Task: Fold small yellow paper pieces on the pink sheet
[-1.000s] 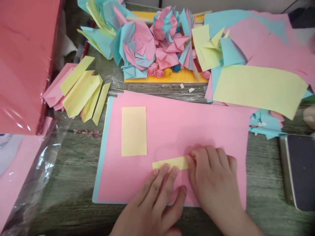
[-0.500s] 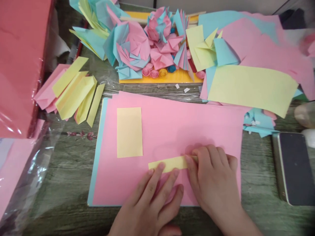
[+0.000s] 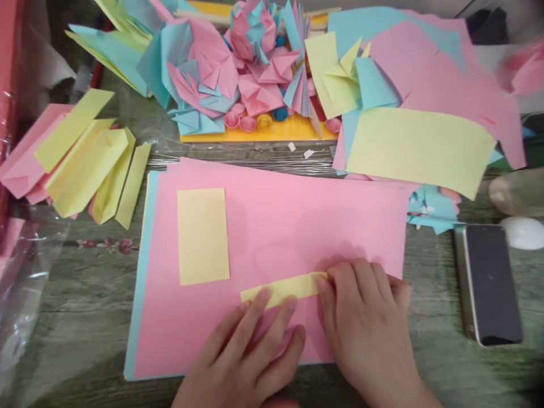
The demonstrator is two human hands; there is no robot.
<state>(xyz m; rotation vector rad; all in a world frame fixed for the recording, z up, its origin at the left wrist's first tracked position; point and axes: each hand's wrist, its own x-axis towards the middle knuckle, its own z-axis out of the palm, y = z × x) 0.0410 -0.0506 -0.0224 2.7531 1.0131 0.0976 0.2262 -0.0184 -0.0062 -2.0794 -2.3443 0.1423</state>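
Note:
A narrow folded yellow paper strip (image 3: 300, 287) lies slightly slanted on a stack of pink paper (image 3: 280, 218). My left hand (image 3: 244, 354) rests below it, fingers spread, with fingertips pressing on the strip's left and middle part. At the strip's right end, my right hand (image 3: 368, 317) pinches the paper between thumb and curled fingers; that end is partly hidden. A flat yellow paper rectangle (image 3: 203, 237) lies on the pink sheet, up and left of the strip, apart from both hands.
Folded yellow and pink paper pieces (image 3: 87, 164) lie at the left. Behind the stack are folded paper flowers (image 3: 212, 68) and small paper coils (image 3: 247, 123). Loose cut sheets (image 3: 419, 147) spread at the back right. A phone (image 3: 491, 283) lies at the right.
The camera view has shifted, so most things at the left appear further left. Both hands stay on the yellow strip, with little visible change in their hold.

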